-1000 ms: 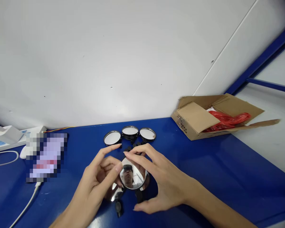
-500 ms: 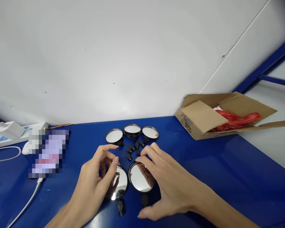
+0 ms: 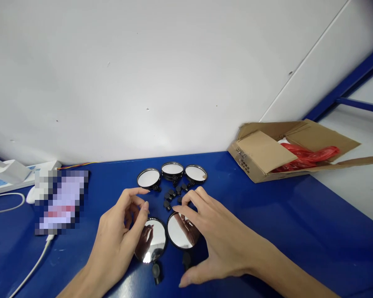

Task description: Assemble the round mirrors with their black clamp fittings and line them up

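Two round black-rimmed mirrors lie side by side on the blue table, each with a black stem toward me. My left hand (image 3: 121, 236) hovers at the left mirror (image 3: 152, 244), thumb and fingertips apart with nothing between them. Over the right mirror (image 3: 180, 234) spreads my right hand (image 3: 211, 236), partly covering it. Its index fingertip is at the mirror's far rim, and its thumb stands well apart near the stem (image 3: 187, 260). Beyond the hands lie several small black connector pieces (image 3: 168, 205), some partly hidden by my right fingers.
Behind these pieces sit more round mirrors (image 3: 172, 169), some stacked. An open cardboard box (image 3: 264, 153) holding a red plastic bag (image 3: 311, 156) stands at the back right. On the left are a blurred-out phone (image 3: 60, 203), its white cable (image 3: 34, 265) and a power strip (image 3: 46, 166).
My left hand has drawn slightly left, showing more of the left mirror. My right hand stays over the right mirror, nearly unmoved. The whole view has shifted a little.
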Available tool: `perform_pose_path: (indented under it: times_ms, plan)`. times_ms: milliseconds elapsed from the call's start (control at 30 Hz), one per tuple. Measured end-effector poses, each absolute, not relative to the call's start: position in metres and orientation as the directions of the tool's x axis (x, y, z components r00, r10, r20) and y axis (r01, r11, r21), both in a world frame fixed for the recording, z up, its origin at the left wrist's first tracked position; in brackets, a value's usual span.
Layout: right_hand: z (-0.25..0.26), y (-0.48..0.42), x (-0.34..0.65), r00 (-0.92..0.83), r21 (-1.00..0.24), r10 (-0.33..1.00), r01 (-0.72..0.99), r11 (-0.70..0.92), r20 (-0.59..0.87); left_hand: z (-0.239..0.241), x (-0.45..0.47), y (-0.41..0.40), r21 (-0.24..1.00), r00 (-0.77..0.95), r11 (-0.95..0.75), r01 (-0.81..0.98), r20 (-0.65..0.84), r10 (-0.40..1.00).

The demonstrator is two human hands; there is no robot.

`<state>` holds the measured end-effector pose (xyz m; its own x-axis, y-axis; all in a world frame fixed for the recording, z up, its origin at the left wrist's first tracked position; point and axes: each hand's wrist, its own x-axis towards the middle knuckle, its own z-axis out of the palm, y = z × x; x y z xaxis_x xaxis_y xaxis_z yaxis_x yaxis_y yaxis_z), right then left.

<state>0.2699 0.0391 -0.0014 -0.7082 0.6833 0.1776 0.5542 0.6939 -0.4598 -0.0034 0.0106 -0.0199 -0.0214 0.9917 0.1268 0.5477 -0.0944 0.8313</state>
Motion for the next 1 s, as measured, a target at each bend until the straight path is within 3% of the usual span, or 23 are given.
perform_pose_path:
  times_ms: [133, 267, 433, 633, 1000]
  plan:
    - [-0.002, 0.048, 0.276, -0.647, -0.475, 0.715, 0.557, 0.681, 0.266, -0.020, -0.004, 0.011, 0.832, -0.028, -0.085, 0.548, 0.120, 0.992]
    - [-0.012, 0.065, 0.285, -0.474, -0.366, 0.769, 0.687, 0.627, 0.428, -0.017, -0.001, 0.009, 0.835, -0.024, -0.083, 0.544, 0.114, 0.993]
    - [-0.027, 0.081, 0.294, -0.449, -0.253, 0.795, 0.781, 0.571, 0.408, -0.010, 0.006, 0.006, 0.866, -0.066, -0.024, 0.499, 0.066, 0.996]
    - [-0.038, 0.085, 0.296, -0.493, -0.139, 0.771, 0.799, 0.585, 0.403, -0.009, 0.008, 0.005, 0.862, -0.050, -0.075, 0.501, 0.115, 0.992]
    - [-0.048, 0.092, 0.294, -0.463, -0.243, 0.749, 0.749, 0.617, 0.475, -0.008, 0.013, 0.001, 0.855, -0.029, -0.057, 0.515, 0.083, 0.996]
